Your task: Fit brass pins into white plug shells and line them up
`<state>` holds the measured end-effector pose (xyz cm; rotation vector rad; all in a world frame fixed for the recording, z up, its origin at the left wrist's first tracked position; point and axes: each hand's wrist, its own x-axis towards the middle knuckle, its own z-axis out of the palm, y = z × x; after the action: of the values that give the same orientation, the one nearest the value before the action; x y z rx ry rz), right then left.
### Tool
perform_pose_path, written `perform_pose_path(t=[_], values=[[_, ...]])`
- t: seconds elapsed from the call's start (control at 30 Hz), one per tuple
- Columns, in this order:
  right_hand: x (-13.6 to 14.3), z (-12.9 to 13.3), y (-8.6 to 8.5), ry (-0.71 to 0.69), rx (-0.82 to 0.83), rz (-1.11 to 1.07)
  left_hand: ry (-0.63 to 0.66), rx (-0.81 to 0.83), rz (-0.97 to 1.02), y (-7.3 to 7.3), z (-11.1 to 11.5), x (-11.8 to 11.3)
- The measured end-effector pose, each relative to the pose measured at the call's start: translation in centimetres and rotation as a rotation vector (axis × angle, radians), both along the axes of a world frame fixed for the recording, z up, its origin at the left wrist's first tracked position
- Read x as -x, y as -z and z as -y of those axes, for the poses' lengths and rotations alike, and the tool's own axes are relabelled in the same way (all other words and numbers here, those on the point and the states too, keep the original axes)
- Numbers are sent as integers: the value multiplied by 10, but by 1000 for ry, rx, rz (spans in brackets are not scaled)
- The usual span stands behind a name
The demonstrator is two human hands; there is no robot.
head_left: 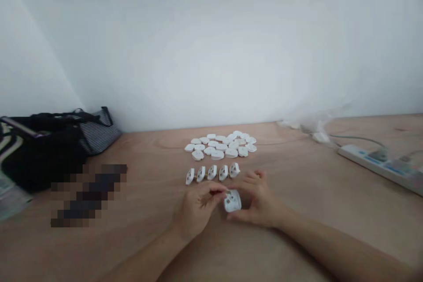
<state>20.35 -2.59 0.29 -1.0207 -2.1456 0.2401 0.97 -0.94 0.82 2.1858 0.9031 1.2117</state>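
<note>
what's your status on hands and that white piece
Left hand: fingertips at edge of white piece. Right hand: curled around it. Row of five similar white pieces: just beyond hands.

Your wooden desk [148,154] carries: loose cluster of white plastic pieces [217,155], near middle of far edge; row of five similar pieces [212,172], nearer you; black bag [42,150], far-left corner; power strip [366,160], towards right edge.

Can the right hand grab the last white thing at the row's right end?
Probably yes: the right hand is close to that end piece, and nothing seems to stand between them. But it seems to be steadying another white piece, so it may need to let go first.
</note>
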Motion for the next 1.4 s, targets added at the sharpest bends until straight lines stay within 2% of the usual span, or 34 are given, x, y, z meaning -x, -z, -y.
perform_pose_path(t=[0.23, 0.7, 0.9, 1.03, 1.23, 1.4], values=[[2, 0, 3, -19, -35, -8, 43, -55, -20, 5, -2, 2], [6, 0, 2, -10, -87, -3, 68, -184, -46, 5, -3, 3], [6, 0, 10, 58, -105, -63, 57, -319, -232, 3, 0, 4], [4, -1, 14, 94, -117, -88, 57, -319, -262, 3, -1, 10], [-2, -3, 11, 70, -102, -77, 199, -253, -285, 2, -9, 16], [0, -5, 13, 34, -114, -59, 199, -219, -244, 4, -12, 13]])
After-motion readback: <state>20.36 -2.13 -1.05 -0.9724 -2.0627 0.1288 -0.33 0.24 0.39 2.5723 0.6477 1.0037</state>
